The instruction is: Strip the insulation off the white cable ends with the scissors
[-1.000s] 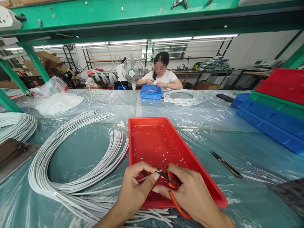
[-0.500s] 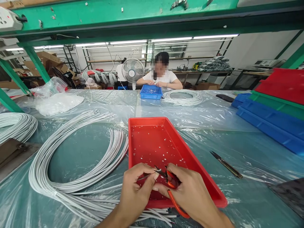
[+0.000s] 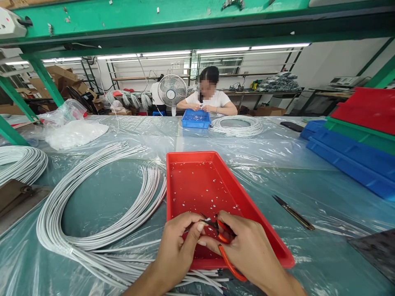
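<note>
Head view: a big loop of white cables point(image 3: 51, 222) lies left of the red tray point(image 3: 242, 197), its loose ends crossing below the tray's near edge, partly under the left wrist. Right of the tray rest thin metal snips point(image 3: 293, 211), with stacked bins point(image 3: 348, 152) farther right. Beyond its far end stand a small blue tray point(image 3: 196, 123) and another cable coil point(image 3: 237, 130), where a co-worker point(image 3: 222, 100) sits. Clear plastic sheeting covers the green table point(image 3: 308, 181); well behind the tray are a fan point(image 3: 172, 89) and shelves under strip lights. Above the tray's near half, the right hand point(image 3: 249, 242) grips orange-handled cutters point(image 3: 224, 239), fingers wrapped on the handles; the left hand point(image 3: 180, 242) has thumb and forefinger pinched on a thin wire point(image 3: 208, 220), mostly hidden. The cutters' tips point left and away, toward the left fingertips; their long axis slants across the tray, handles nearer the person.
</note>
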The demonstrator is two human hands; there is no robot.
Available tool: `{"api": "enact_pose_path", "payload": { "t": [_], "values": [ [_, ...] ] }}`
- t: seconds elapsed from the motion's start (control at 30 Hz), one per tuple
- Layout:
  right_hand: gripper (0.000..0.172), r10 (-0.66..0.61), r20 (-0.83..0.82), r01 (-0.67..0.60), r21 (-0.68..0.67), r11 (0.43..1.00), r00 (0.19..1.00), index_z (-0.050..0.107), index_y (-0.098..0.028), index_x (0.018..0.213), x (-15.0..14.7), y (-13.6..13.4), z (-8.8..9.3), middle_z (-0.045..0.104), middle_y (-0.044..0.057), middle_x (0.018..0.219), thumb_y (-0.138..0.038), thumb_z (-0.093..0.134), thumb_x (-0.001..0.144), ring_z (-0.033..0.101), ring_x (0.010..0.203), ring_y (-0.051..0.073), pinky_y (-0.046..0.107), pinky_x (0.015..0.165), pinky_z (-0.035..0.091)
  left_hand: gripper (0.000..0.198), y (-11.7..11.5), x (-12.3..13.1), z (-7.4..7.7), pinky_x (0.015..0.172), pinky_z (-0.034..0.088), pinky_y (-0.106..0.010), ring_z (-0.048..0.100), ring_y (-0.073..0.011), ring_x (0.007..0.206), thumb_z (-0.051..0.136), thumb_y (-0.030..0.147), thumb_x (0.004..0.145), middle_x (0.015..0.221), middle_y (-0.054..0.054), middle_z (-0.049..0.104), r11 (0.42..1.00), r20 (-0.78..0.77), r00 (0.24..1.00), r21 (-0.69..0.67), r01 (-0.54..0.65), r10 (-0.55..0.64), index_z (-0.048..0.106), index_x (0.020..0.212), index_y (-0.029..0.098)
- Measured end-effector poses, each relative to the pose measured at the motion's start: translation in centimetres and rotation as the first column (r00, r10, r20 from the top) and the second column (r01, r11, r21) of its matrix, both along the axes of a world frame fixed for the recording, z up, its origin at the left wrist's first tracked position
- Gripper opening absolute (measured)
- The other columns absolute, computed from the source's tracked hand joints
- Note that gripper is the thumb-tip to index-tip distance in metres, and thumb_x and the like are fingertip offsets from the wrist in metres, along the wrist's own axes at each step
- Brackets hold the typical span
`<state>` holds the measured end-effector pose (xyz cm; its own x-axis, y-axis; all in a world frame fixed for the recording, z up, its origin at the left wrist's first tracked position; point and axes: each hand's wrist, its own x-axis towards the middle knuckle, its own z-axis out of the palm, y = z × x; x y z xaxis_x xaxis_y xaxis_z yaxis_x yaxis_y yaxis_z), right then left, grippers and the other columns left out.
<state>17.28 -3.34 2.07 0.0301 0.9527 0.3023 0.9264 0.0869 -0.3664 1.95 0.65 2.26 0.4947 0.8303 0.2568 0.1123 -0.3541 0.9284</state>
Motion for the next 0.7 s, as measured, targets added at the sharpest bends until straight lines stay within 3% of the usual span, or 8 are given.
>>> {"api": "enact_pose_path", "payload": {
  "t": [0.47,0.57,0.7],
  "values": [
    [0.049,0.013,-0.086,-0.011,0.023,1.0,0.996,0.023,-0.023,0.058,0.2,0.2,-0.3,0.033,-0.008,0.047,-0.048,0.064,0.064,0.023,0.044,0.01,0.021,0.043,0.018,0.017,0.1,0.1,-0.1,0.066,0.042,-0.021,0.056,-0.0138,0.07,0.048,0.024,0.085,0.073,-0.002,0.063,0.998,0.033,0.998,-0.031,-0.046,0.047,0.06,0.078,0.014],
    [0.044,0.053,-0.291,-0.05,0.017,0.999,0.955,0.028,-0.022,0.058,0.3,0.2,-0.7,0.032,-0.008,0.051,-0.042,0.067,0.063,0.024,0.047,0.01,0.021,0.044,0.021,0.012,0.2,0.1,0.0,0.068,0.043,-0.021,0.058,-0.0136,0.072,0.052,0.021,0.082,0.076,-0.002,0.065,0.995,0.059,0.993,-0.017,-0.099,0.1,0.062,0.079,0.015],
    [0.03,0.105,-0.636,-0.08,0.067,0.995,0.765,0.038,-0.021,0.061,0.1,0.1,-0.9,0.035,-0.006,0.057,-0.03,0.064,0.072,0.032,0.051,0.01,0.021,0.047,0.029,0.008,0.1,0.1,-0.1,0.067,0.044,-0.019,0.059,-0.0121,0.07,0.055,0.016,0.08,0.075,-0.001,0.065,0.988,0.079,0.988,0.066,-0.141,0.136,0.063,0.079,0.016]
  ]
}}
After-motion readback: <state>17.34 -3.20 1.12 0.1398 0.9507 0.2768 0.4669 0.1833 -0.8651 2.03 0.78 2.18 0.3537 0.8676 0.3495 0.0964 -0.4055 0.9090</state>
